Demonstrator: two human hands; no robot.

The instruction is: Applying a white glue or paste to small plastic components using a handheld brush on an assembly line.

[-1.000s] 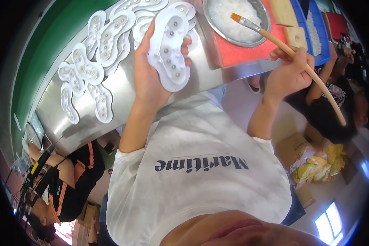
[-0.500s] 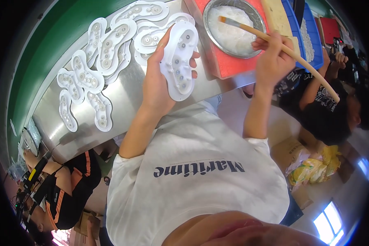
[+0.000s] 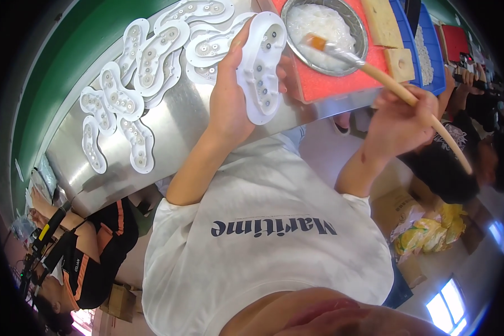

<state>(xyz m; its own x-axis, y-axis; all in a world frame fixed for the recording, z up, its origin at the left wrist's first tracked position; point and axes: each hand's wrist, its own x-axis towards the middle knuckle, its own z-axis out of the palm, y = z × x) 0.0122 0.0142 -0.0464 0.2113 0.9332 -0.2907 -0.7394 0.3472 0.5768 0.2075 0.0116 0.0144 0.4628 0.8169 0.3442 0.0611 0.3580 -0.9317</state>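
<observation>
My left hand [image 3: 229, 95] grips a white shoe-sole-shaped plastic piece [image 3: 261, 66], held above the steel tabletop [image 3: 173, 129] with its studded face toward me. My right hand [image 3: 400, 120] holds a long wooden-handled brush [image 3: 386, 78]. The brush tip rests in white paste inside a round metal bowl [image 3: 325, 32] that stands on a red mat [image 3: 336, 81]. Several more white sole pieces [image 3: 145, 61] lie spread and overlapped on the table left of my left hand.
Tan sponge blocks [image 3: 400, 63] lie on the red mat and in a blue tray [image 3: 428, 53] to the right. A green belt [image 3: 61, 67] runs along the table's far side. Other people sit at lower left [image 3: 89, 246] and at right [image 3: 448, 162]. Yellow bags [image 3: 425, 235] lie on the floor.
My right hand has brought the brush down, so its tip now sits in the paste in the bowl. My left hand still holds the same white sole piece.
</observation>
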